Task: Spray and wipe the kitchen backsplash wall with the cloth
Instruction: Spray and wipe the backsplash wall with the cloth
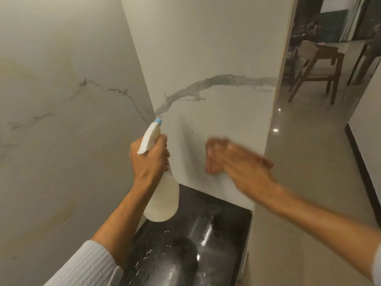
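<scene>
The backsplash wall (216,58) is white marble with a grey vein running across it. My left hand (150,159) grips the neck of a white spray bottle (162,199), its blue-tipped nozzle pointing at the corner of the wall. My right hand (241,162) is blurred; it lies flat against the wall and presses a reddish cloth (211,165) onto it low down, just above the counter. Only the left edge of the cloth shows past my fingers.
A black glossy countertop (206,234) with water drops lies below the wall. A second marble wall (61,100) meets it at the left. To the right, the wall ends at an opening onto a tiled floor with a wooden chair (315,67).
</scene>
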